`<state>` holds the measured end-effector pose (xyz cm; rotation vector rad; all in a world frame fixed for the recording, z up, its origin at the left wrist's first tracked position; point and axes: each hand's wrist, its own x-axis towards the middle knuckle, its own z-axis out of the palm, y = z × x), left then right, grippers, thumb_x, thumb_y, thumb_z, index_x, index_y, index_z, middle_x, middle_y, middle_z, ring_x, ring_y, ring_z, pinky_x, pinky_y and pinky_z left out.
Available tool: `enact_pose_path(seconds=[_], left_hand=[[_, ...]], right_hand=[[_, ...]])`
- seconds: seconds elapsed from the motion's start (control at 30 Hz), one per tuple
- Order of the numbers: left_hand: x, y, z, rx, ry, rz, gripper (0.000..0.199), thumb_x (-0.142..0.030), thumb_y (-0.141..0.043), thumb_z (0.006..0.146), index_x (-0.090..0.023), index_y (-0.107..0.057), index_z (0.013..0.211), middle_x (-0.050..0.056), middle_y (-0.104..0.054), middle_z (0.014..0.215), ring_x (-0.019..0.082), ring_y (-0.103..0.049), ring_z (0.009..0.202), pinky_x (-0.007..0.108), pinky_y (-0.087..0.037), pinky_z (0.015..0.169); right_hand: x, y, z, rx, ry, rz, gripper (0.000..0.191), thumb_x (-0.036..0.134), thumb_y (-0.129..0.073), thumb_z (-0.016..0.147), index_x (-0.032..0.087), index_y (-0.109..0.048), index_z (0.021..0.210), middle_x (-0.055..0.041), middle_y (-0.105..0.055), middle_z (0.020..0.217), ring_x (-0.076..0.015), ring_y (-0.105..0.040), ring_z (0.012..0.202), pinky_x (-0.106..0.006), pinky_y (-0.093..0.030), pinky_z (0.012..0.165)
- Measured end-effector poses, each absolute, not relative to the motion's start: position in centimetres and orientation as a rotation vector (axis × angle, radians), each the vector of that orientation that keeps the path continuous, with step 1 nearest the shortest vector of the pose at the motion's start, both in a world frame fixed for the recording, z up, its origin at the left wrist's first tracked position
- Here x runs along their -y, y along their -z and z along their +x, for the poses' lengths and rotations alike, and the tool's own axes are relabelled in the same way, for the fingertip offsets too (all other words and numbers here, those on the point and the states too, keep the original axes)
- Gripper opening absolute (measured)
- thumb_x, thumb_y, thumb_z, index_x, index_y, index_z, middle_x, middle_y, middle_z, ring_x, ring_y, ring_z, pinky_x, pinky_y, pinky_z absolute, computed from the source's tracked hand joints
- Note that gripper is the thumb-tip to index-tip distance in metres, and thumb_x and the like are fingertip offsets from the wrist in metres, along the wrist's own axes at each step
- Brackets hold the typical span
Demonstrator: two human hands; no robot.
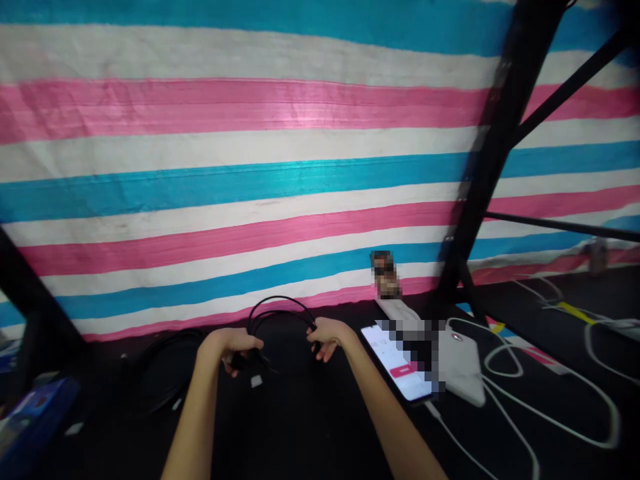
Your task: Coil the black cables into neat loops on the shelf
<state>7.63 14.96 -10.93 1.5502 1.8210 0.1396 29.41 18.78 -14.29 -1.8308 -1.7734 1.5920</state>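
A thin black cable [280,298] arches in a loose coil between my two hands, above the black table surface [295,427]. My left hand [240,347] is closed on the cable's left side, with thumb and fingers pressed together. On the right side of the loop, my right hand [325,337] grips the cable between thumb and fingers, palm turned down. Dark ends of cable hang near my left fingers, hard to tell from the table. A small white piece [257,381] lies just below my left hand.
Another coil of black cable [165,363] lies left of my left arm. A lit phone [400,367], a white power bank [460,367] and white cables [565,420] lie on the right. A blue package [40,420] is at far left. Striped sheeting [250,193] and a black frame [490,153] stand behind.
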Motion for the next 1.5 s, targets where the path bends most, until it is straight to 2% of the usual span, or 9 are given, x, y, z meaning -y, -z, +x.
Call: enact_pose_path(seconds=[0.13,0.3,0.5,0.57,0.7,0.97,1.23,1.4,1.5], left_hand=[[-15.8,11.5,7.9,-1.841,0.115,1.399,0.023,-0.039,-0.057,0.070,-0.016,-0.059,0.070,0.004,-0.056,0.055,0.023,-0.062,0.051,0.033,-0.051,0.044],[-16.3,11.6,9.1,-1.885,0.301,1.383,0.047,-0.049,-0.060,0.077,-0.010,-0.060,0.103,0.011,-0.066,0.083,0.022,-0.065,0.072,0.036,-0.054,0.062],[-16.8,12.3,10.1,-2.106,0.126,1.622,0.046,-0.043,-0.052,0.086,-0.018,-0.048,0.124,0.011,-0.050,0.127,0.025,-0.053,0.108,0.047,-0.046,0.090],[-17.0,12.9,10.1,-2.171,0.098,1.666,0.044,-0.039,-0.053,0.086,-0.018,-0.048,0.124,0.011,-0.049,0.128,0.025,-0.052,0.111,0.049,-0.045,0.091],[-17.3,13.9,9.7,-2.231,0.124,1.694,0.039,-0.036,-0.055,0.086,-0.017,-0.051,0.120,0.010,-0.052,0.123,0.024,-0.054,0.107,0.046,-0.047,0.088],[-18.3,14.9,9.1,-2.192,0.218,1.691,0.033,-0.034,-0.057,0.085,-0.016,-0.055,0.113,0.008,-0.057,0.113,0.021,-0.058,0.098,0.041,-0.050,0.082],[-18.5,15.9,9.2,-2.279,-0.043,1.822,0.036,-0.035,-0.055,0.085,-0.016,-0.053,0.116,0.010,-0.055,0.119,0.023,-0.056,0.104,0.045,-0.048,0.087],[-18.5,16.9,10.2,-2.167,-0.204,2.010,0.036,-0.034,-0.055,0.086,-0.017,-0.053,0.117,0.010,-0.054,0.121,0.023,-0.055,0.105,0.046,-0.047,0.088],[-18.7,17.7,11.0,-2.188,-0.240,2.052,0.035,-0.034,-0.055,0.086,-0.017,-0.053,0.117,0.010,-0.054,0.121,0.022,-0.056,0.104,0.045,-0.048,0.087]], right_hand=[[-19.6,16.1,28.2,1.880,-1.500,-1.994,0.012,0.013,-0.055,0.087,0.011,-0.057,0.099,0.0008,-0.061,0.072,-0.0081,-0.058,0.049,-0.021,-0.051,0.046],[-20.3,17.2,28.8,1.925,-1.267,-2.000,0.045,0.008,-0.054,0.083,0.009,-0.040,0.126,-0.0044,-0.062,0.077,-0.0105,-0.056,0.046,-0.027,-0.052,0.043],[-21.1,17.6,30.0,2.008,-1.066,-1.790,0.044,0.009,-0.058,0.076,0.020,-0.053,0.118,-0.0056,-0.067,0.088,-0.0154,-0.065,0.062,-0.028,-0.055,0.054],[-21.1,17.3,30.0,2.012,-0.955,-1.725,0.046,0.011,-0.060,0.076,0.024,-0.055,0.119,-0.0063,-0.066,0.101,-0.0190,-0.067,0.079,-0.029,-0.055,0.066],[-20.9,16.7,29.8,1.987,-0.763,-1.695,0.040,0.017,-0.061,0.079,0.025,-0.057,0.118,-0.0050,-0.060,0.121,-0.0225,-0.056,0.112,-0.032,-0.046,0.090],[-20.7,16.9,29.6,2.018,-0.864,-1.916,0.027,0.027,-0.057,0.089,0.014,-0.057,0.112,-0.0076,-0.060,0.109,-0.0178,-0.062,0.088,-0.037,-0.053,0.075],[-20.6,17.3,29.2,2.124,-0.751,-1.849,0.027,0.027,-0.058,0.088,0.015,-0.057,0.112,-0.0075,-0.060,0.112,-0.0211,-0.059,0.099,-0.043,-0.049,0.085],[-20.7,18.0,28.8,2.147,-0.653,-1.787,0.035,0.011,-0.067,0.075,0.020,-0.062,0.108,-0.0046,-0.064,0.107,-0.0202,-0.060,0.100,-0.034,-0.046,0.085],[-20.7,18.5,28.6,2.149,-0.575,-1.763,0.037,0.011,-0.066,0.074,0.025,-0.064,0.109,-0.0037,-0.065,0.108,-0.0200,-0.059,0.103,-0.030,-0.044,0.085]])
